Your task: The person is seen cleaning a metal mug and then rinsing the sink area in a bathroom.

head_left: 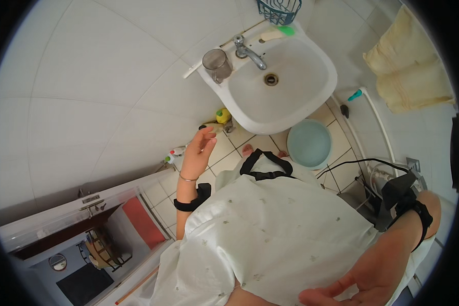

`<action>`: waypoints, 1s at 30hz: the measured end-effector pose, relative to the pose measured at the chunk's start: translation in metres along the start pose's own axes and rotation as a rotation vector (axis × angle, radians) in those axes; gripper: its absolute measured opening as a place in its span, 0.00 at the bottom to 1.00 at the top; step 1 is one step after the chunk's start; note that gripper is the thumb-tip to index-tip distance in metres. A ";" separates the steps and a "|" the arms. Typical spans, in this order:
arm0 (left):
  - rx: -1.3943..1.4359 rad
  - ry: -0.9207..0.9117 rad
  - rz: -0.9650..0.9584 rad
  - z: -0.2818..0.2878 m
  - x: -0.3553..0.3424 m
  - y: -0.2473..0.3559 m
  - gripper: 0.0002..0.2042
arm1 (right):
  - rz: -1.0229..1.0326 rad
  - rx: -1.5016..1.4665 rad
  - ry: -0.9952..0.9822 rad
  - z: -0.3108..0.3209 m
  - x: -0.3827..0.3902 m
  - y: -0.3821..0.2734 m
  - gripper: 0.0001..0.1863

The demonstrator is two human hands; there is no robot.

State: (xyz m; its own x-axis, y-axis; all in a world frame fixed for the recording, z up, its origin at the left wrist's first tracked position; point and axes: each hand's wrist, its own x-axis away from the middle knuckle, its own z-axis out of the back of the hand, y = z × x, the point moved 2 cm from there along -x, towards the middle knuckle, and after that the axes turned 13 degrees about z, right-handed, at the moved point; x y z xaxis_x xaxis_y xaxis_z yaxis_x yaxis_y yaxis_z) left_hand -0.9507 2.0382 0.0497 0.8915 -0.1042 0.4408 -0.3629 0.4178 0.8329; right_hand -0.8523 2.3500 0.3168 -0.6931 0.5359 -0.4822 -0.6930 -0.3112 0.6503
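Your left hand (195, 158) is empty, fingers loosely curled, near the washbasin (262, 125); your right hand (364, 278) is cropped, its grip unclear. On the washbasin's left corner, the translucent mug (217, 62) looks light, rigid; its handle suits gripping.

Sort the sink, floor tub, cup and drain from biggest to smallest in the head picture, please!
1. Sink, clearly biggest
2. Floor tub
3. Cup
4. Drain, the tiniest

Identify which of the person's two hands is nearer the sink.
The left hand, with a bracelet; the right hand, at the picture's lower edge, is farther away.
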 end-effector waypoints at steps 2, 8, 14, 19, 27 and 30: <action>0.050 0.000 0.003 0.005 -0.001 -0.006 0.16 | -0.002 -0.007 0.015 -0.007 0.000 0.003 0.14; 0.020 -0.034 -0.018 0.004 -0.007 0.004 0.17 | 0.001 -0.007 -0.016 -0.006 -0.004 0.013 0.15; 0.036 -0.049 -0.002 0.007 -0.015 -0.001 0.17 | 0.035 0.005 -0.042 -0.012 -0.002 0.022 0.15; -0.002 -0.082 0.011 0.009 -0.015 0.008 0.17 | 0.008 -0.012 -0.048 -0.015 -0.002 0.027 0.15; 0.018 -0.059 -0.052 0.006 -0.021 0.006 0.17 | -0.044 -0.037 -0.034 -0.019 0.007 0.026 0.13; 0.027 -0.092 -0.074 0.007 -0.021 0.003 0.17 | -0.060 -0.296 -0.047 -0.023 0.033 0.031 0.15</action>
State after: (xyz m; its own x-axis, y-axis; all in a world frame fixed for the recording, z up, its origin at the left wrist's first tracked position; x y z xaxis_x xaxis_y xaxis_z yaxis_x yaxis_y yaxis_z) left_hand -0.9730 2.0352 0.0454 0.8881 -0.2165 0.4055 -0.3052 0.3820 0.8723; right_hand -0.9010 2.3398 0.3079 -0.6441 0.5937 -0.4824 -0.7649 -0.4893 0.4190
